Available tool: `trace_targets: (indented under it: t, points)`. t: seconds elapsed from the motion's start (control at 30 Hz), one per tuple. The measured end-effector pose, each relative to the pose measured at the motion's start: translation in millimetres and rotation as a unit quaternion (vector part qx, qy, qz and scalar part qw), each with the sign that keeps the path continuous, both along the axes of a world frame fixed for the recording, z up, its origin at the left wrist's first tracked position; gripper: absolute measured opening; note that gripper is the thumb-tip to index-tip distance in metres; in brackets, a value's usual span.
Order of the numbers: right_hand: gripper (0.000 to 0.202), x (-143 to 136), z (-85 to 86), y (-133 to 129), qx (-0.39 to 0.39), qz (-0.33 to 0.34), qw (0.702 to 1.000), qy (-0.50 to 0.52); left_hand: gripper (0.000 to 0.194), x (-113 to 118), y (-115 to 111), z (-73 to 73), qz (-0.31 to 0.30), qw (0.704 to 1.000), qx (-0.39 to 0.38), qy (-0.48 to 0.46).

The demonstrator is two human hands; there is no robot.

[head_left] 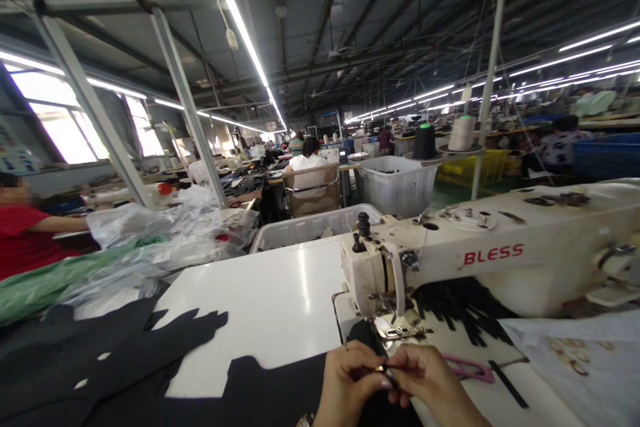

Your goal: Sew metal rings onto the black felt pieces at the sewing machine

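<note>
In front of the sewing machine [500,260], my left hand [347,380] and my right hand [427,377] meet fingertip to fingertip. Both pinch a small gold-coloured metal piece [381,368], mostly covered by the fingers. Something dark shows between the fingers, but I cannot make out its shape. Black fabric [280,390] lies beneath and left of my left hand. Pink-handled scissors [470,368] lie just beyond my right hand, beside a single black strip [507,383]. A white sheet or bag [600,373] at right carries several gold-coloured metal rings [570,350].
Black strips [465,307] are heaped beneath the machine arm. Cut black pieces [90,347] and clear plastic bags [170,233] cover the left side. A white bin [310,220] stands past the white tabletop [270,300]. A person in red [30,233] works at left.
</note>
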State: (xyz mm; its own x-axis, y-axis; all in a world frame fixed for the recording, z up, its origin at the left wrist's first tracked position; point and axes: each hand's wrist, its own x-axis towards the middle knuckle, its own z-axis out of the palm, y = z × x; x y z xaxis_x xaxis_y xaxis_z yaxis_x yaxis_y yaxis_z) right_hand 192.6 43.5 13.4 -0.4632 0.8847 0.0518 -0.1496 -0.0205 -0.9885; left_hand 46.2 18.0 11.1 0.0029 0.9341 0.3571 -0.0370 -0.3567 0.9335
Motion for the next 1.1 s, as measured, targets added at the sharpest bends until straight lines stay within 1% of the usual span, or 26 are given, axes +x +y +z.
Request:
trace_targets:
  t: [0.13,0.23,0.37,0.47,0.6,0.7,0.77,0.83,0.9,0.97,1.03,1.1]
  points:
    - [0.027,3.5,6.9,-5.7,0.062,0.003,0.998,-0.022,0.017,-1.0,-0.4,-1.9,0.022,0.999,-0.032,-0.036]
    - [0.025,5.5,6.1,-7.3,0.090,0.007,0.994,-0.054,0.017,-1.7,-0.9,-0.7,0.028,0.998,-0.055,-0.027]
    - [0.019,5.4,-2.8,-2.9,0.067,-0.006,0.993,-0.099,0.021,-1.1,-0.9,1.3,0.036,0.997,-0.067,-0.014]
    - [0.017,4.0,-6.0,-0.6,0.051,-0.005,0.993,-0.107,0.022,-0.3,-0.3,2.2,0.024,0.996,-0.079,-0.021]
    - [0.018,2.6,-1.8,-3.1,0.040,-0.020,0.995,-0.091,0.021,-1.1,-0.1,5.9,-0.008,0.994,-0.104,-0.038]
    - [0.020,2.4,1.0,-4.6,0.032,-0.029,0.996,-0.083,0.022,-2.7,-2.2,11.2,-0.036,0.990,-0.139,-0.019]
    - [0.019,3.1,1.4,-4.1,0.031,-0.021,0.995,-0.089,0.023,-3.0,-4.2,14.3,-0.043,0.987,-0.153,-0.004]
    - [0.017,4.8,1.6,-2.9,0.042,-0.004,0.994,-0.104,0.025,-1.8,-5.4,15.8,-0.040,0.985,-0.165,-0.010]
    - [0.013,7.8,2.7,-1.9,0.083,-0.006,0.988,-0.128,0.028,0.5,-5.3,15.7,-0.029,0.980,-0.193,-0.043]
    - [0.017,11.4,5.1,-1.8,0.167,-0.040,0.971,-0.164,0.031,2.8,-4.5,15.5,-0.025,0.965,-0.248,-0.084]
    - [0.020,14.6,8.6,-2.8,0.283,-0.068,0.936,-0.199,0.029,4.8,-4.3,17.1,-0.026,0.943,-0.306,-0.126]
    - [0.014,16.5,12.5,-4.5,0.387,-0.064,0.894,-0.216,0.022,6.1,-5.3,20.6,-0.036,0.925,-0.345,-0.157]
